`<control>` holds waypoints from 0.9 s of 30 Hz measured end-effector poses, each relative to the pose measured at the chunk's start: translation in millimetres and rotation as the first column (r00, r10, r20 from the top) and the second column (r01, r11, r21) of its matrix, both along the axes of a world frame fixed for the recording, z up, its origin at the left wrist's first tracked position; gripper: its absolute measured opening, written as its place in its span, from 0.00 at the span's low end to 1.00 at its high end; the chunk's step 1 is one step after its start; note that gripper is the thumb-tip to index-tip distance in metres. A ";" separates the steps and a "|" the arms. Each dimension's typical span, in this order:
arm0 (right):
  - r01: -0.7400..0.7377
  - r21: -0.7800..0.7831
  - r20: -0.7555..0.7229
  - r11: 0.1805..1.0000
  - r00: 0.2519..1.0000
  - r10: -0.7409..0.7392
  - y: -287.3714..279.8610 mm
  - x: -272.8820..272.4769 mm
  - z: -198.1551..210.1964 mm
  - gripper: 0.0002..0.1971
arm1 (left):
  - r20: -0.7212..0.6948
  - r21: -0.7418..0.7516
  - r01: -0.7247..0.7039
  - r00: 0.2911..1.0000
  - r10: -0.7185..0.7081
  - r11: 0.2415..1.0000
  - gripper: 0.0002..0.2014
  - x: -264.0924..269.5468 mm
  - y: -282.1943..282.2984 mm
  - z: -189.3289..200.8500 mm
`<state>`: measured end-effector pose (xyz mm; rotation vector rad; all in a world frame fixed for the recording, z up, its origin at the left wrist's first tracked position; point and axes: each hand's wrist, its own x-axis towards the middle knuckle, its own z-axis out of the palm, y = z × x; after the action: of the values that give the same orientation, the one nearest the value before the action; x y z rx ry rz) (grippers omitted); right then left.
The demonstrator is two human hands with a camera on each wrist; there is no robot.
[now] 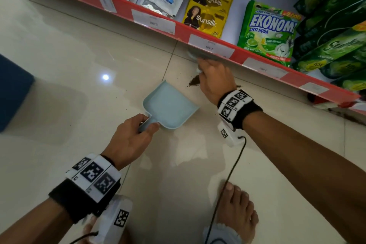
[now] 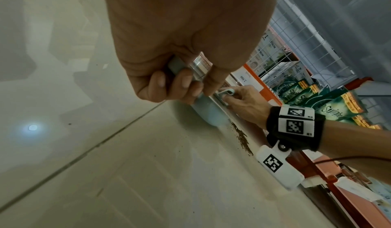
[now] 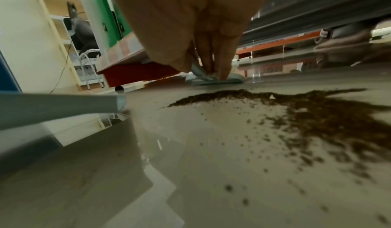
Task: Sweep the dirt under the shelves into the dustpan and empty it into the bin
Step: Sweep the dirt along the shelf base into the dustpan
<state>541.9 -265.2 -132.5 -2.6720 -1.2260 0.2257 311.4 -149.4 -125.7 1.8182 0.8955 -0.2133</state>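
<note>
Left hand (image 1: 129, 138): knuckles up, fingers (image 2: 183, 82) and thumb curled round the dustpan handle (image 1: 147, 124), forearm running back toward the body with a marker band on the wrist. Right hand (image 1: 214, 81): reached further forward than the left, back of the hand up, fingers (image 3: 224, 61) pointing down and closed on the pale brush (image 3: 213, 79) beneath them. Right forearm extends diagonally back from the wrist, which carries a like band and a cabled camera. A bare foot (image 1: 237, 210) is planted under the right forearm.
</note>
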 end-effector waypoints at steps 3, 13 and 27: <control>-0.186 0.013 -0.087 0.982 0.979 0.186 -1.0 -3.1 5.3 0.21 | 0.012 0.016 0.001 1.000 -0.001 1.000 0.15 -7.0 1.2 1.2; -0.220 0.007 0.066 0.975 0.973 0.219 2.8 2.5 40.5 0.15 | -0.010 0.031 0.012 1.000 -0.012 0.999 0.14 -4.0 5.2 -2.8; -0.374 -0.122 -0.245 0.919 0.909 0.337 -20.4 18.4 49.3 0.19 | -0.031 0.084 -0.012 0.999 0.015 0.996 0.19 -20.8 14.2 -1.8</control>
<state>560.3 -285.6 -83.2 -2.4421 -1.6765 0.6874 290.5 -135.2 -127.6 1.8906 0.9513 -0.1994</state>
